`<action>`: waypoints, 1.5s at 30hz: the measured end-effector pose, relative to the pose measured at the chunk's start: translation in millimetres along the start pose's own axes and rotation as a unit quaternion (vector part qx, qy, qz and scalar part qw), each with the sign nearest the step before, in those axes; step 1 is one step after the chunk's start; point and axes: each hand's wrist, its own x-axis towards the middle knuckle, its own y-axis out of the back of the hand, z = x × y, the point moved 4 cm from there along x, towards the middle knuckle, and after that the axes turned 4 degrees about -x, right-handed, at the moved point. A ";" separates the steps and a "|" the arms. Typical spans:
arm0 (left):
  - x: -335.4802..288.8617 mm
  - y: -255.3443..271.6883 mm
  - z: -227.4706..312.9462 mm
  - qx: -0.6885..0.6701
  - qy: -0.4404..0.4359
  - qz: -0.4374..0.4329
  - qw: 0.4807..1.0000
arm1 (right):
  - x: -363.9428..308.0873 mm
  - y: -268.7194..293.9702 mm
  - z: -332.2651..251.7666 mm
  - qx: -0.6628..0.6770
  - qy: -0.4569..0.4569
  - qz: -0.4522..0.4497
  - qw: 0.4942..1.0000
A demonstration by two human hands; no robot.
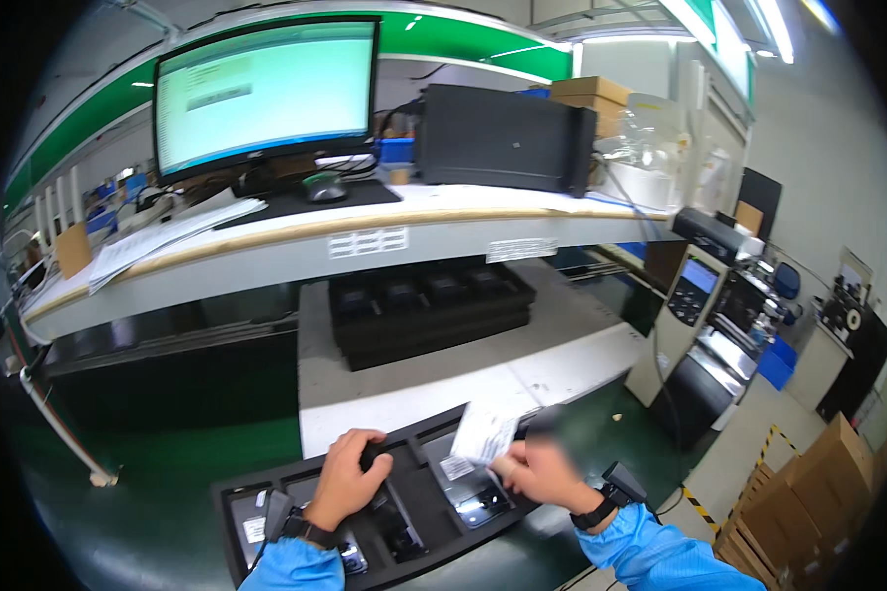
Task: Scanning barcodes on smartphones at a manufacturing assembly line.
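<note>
A black foam tray [426, 499] with compartments lies in front of me, holding several flat, glossy, phone-like devices. My left hand [348, 475] is over the left-middle part of the tray, thumb and forefinger apart, with no object visible between them. Between the fingers of my right hand [544, 475] is a white printed label sheet [483, 433], pinched at its lower right corner. The sheet hangs over the tray's right compartment, where a dark device [478, 500] with a small white label lies. Part of that device is hidden by the sheet.
Beyond the tray, stacked black foam trays [434, 320] sit on a grey-white surface under a shelf. The shelf carries a monitor [266, 98], a mouse [323, 187] and a black case [503, 140]. At right stand a label printer [695, 286] and cardboard boxes [803, 492].
</note>
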 end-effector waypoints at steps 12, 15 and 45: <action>-1.3 3.8 -7.0 -0.018 -0.004 0.007 1.000 | 9.0 -84.9 -27.4 -0.211 -0.015 -0.354 0.911; -3.4 3.3 -9.8 0.001 -0.004 0.001 1.000 | 6.2 -86.9 -27.9 -0.266 0.041 -0.366 0.891; -39.2 83.8 -33.3 0.141 0.090 -0.095 0.981 | -6.4 -9.0 -10.1 0.289 -0.131 -0.001 0.948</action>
